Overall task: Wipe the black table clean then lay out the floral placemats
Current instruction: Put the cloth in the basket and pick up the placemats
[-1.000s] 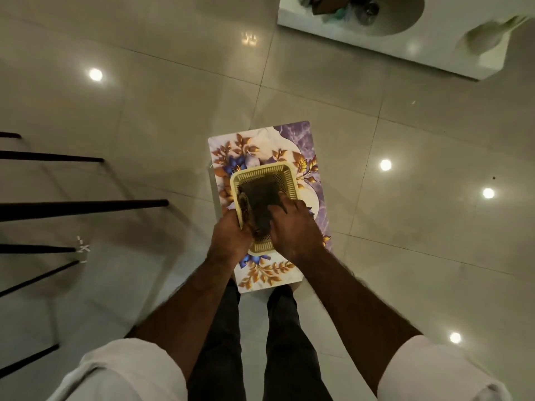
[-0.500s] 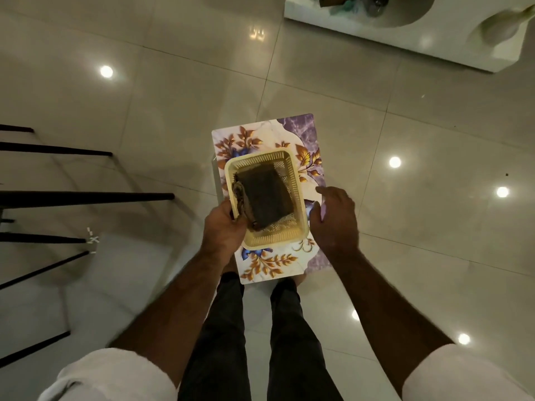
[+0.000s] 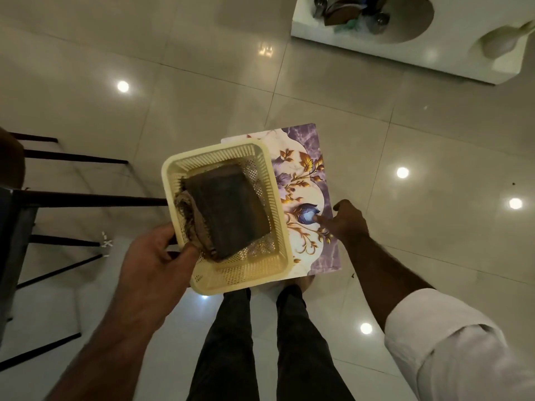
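My left hand (image 3: 153, 264) grips the near left corner of a cream plastic basket (image 3: 269, 180) and holds it up, shifted left. A folded dark cloth (image 3: 228, 209) lies inside it, with a frayed brownish rag at its left. Below and to the right lie the floral placemats (image 3: 307, 180), a stack with purple marble edges and gold leaves, on a small stand. My right hand (image 3: 347, 221) rests on the stack's right edge, a finger on the blue flower.
Black chair legs and rungs (image 3: 86, 201) stand at the left. A white counter (image 3: 405, 47) with small items is at the top right. Glossy tiled floor (image 3: 202, 96) lies all around. My legs (image 3: 269, 342) are below the stack.
My left hand has lifted the basket off the placemats and carried it left and nearer. My right hand left the basket and now touches the placemat stack's right edge.
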A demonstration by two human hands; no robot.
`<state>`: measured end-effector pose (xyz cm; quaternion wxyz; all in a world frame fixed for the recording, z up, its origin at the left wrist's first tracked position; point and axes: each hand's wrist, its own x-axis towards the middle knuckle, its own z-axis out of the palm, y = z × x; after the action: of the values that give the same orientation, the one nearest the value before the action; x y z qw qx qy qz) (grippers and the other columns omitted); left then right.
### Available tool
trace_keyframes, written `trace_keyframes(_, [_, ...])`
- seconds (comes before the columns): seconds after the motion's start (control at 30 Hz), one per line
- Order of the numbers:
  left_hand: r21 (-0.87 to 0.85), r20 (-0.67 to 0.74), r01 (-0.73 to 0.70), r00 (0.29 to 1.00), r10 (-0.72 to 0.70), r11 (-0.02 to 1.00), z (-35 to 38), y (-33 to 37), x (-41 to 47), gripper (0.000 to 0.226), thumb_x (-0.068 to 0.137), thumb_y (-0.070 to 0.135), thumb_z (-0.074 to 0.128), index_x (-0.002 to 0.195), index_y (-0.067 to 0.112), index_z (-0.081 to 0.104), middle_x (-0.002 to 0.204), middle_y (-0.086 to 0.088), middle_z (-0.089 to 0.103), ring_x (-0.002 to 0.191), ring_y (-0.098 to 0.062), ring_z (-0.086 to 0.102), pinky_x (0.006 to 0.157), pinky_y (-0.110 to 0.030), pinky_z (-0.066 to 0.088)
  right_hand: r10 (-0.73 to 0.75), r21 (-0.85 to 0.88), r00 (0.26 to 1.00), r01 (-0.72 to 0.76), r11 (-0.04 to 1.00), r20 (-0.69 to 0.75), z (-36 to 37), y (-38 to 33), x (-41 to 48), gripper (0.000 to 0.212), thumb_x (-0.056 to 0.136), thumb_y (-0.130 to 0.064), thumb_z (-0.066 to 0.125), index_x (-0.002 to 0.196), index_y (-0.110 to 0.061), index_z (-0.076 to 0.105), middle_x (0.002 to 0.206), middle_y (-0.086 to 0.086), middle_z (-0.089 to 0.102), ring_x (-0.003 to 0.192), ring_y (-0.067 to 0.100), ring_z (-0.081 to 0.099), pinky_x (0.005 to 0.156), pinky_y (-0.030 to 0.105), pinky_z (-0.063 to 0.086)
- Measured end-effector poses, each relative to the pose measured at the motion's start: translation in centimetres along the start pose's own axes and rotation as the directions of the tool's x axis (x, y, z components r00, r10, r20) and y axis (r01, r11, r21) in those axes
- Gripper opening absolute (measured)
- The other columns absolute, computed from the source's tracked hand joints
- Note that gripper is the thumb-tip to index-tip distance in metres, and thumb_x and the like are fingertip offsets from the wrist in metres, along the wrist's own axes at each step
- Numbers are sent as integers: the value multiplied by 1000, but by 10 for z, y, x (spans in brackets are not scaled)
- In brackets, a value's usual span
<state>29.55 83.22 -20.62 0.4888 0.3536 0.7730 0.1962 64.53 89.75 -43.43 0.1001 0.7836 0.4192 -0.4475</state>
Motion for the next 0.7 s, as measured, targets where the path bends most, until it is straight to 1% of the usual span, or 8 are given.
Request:
trace_keyframes(0.07, [-36,-21,15,1000,-16,999,-3,-4,-2,43,99,15,78,89,57,79,101,7,84,89,-28,84,72,-61,69,-9,-81,1000,8,997,-11,-5,2,3,72,87,-67,85,122,-8,64,116,13,70,111,35,71,92,44,59])
trace_keyframes(0.2, [-53,-55,22,998,-24,998,-5,-8,-2,45,99,14,78,89,57,79,103,8,84,91,-31,84,73,-63,69,-48,-17,999,48,999,5,-9,1,5,57,90,-55,88,104,-7,60,91,7,59,97,31,67,81,39,51])
trace_keyframes(0.23, [-58,-63,23,998,-26,998,-5,-10,-1,40,98,14,78,90,54,79,103,7,84,91,-31,84,74,-63,68,-66,24,998,66,998,5,-8,2,4,54,91,-50,89,104,-6,61,91,7,59,96,30,65,82,40,51])
trace_keyframes(0.33, [-58,-63,20,998,-24,998,-7,-14,2,31,95,22,77,92,53,79,104,8,84,89,-28,84,74,-62,69,-108,251,994,98,963,24,-8,7,2,40,96,-30,89,117,-2,68,112,13,70,103,29,70,93,46,61])
trace_keyframes(0.47, [-88,-59,19,998,-24,996,-14,-13,6,48,99,14,77,90,61,79,103,14,84,86,-24,85,75,-59,69,-131,510,989,78,856,70,-19,18,-7,2,104,-19,78,105,-18,77,111,9,83,86,23,83,67,29,67])
trace_keyframes(0.53, [-72,-66,23,997,-27,997,-18,-14,10,47,100,12,76,89,57,80,100,17,83,83,-21,85,75,-55,69,-151,581,986,79,810,77,-28,27,-14,8,106,-22,75,113,-20,78,107,3,85,92,24,84,68,31,68])
trace_keyframes(0.6, [-78,-96,27,995,-34,997,-23,-15,12,38,102,9,75,92,45,79,93,22,82,79,-13,83,73,-50,68,-153,623,987,91,777,47,-41,38,-24,13,106,-24,76,118,-22,79,107,1,85,97,26,84,71,35,69])
trace_keyframes(0.7, [-121,-126,45,990,-60,992,-33,-15,16,31,104,4,71,99,35,73,83,24,80,77,-6,81,55,-36,67,-146,647,988,137,750,-41,-72,55,-48,11,103,-27,79,109,-35,82,106,-2,86,93,21,85,67,28,66])
